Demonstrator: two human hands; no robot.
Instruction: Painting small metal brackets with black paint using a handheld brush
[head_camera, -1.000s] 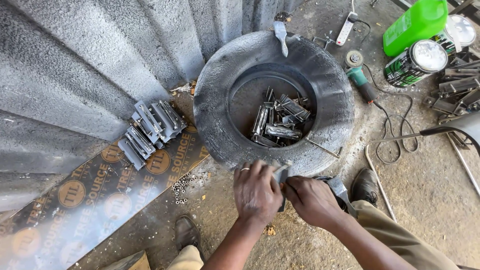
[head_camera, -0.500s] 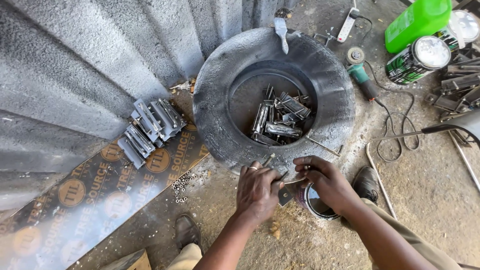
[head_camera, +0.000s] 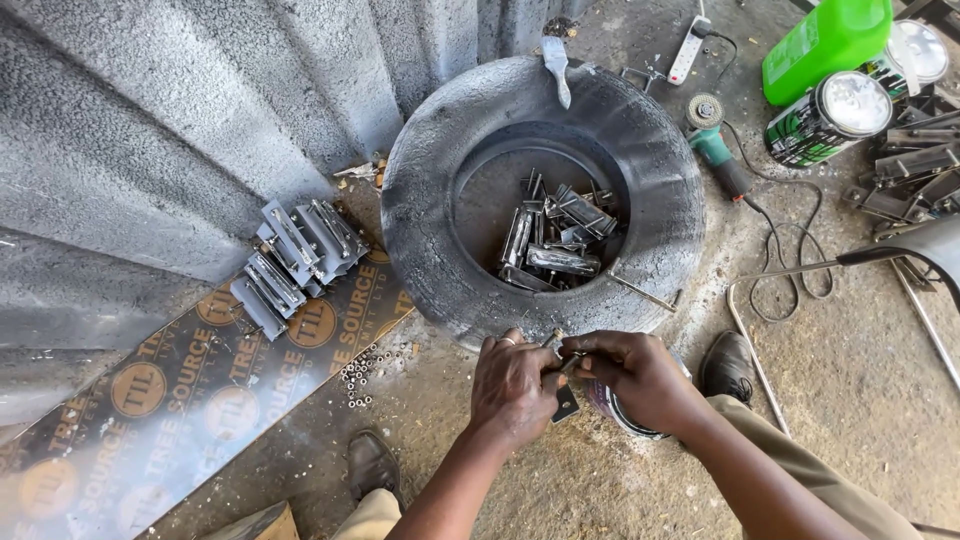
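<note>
My left hand (head_camera: 515, 388) and my right hand (head_camera: 633, 377) meet just below the rim of a grey tyre (head_camera: 430, 200) lying flat on the ground. Together they pinch a small metal hinge piece (head_camera: 564, 400), fingers closed on it; a thin bolt or pin shows between the fingertips. Inside the tyre's hole lies a pile of metal hinge parts (head_camera: 555, 240). A small tin (head_camera: 615, 412) sits under my right wrist, mostly hidden.
Several grey metal brackets (head_camera: 290, 262) lie in a row on a brown printed board (head_camera: 150, 400). Loose nuts (head_camera: 360, 375) are scattered nearby. A green angle grinder (head_camera: 715, 140), paint can (head_camera: 825, 115), green jerrycan (head_camera: 825, 35) and corrugated sheet (head_camera: 150, 120) surround the spot.
Both hands have stayed below the tyre rim, shifting slightly; the right hand moved over the tin and closed in on the piece the left hand holds.
</note>
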